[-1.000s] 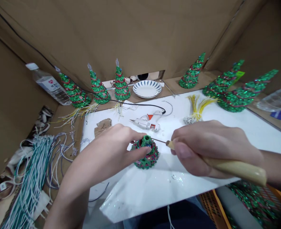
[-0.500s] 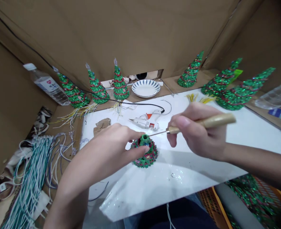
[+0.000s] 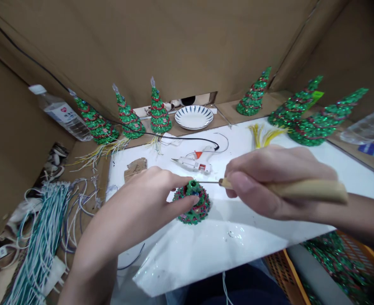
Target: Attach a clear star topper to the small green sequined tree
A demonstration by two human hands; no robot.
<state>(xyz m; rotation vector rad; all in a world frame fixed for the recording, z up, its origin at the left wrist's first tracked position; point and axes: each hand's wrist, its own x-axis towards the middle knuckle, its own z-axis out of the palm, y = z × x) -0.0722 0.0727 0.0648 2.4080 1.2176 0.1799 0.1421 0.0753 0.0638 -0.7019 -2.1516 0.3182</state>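
Work appears unfinished: left hand [image 3: 152,190] pinches a green, red-trimmed cone tree [image 3: 200,208], open-topped, upright on the glossy white board [image 3: 231,258]; right hand [image 3: 269,180] grips a pale wooden-handled metal spike [image 3: 307,191] at its top. Three green cone trees [image 3: 130,118] behind carry clear tips [image 3: 152,82].

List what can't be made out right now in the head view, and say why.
In the head view:
Tip of the wooden-handled tool: too small to tell whether it enters the held green tree or stops beside it.
The held green tree's far side: turned from the camera, partly behind the left hand.
Lower end of the yellow strands: behind the right hand.
Far-right clear bottle: cut off by the right edge.
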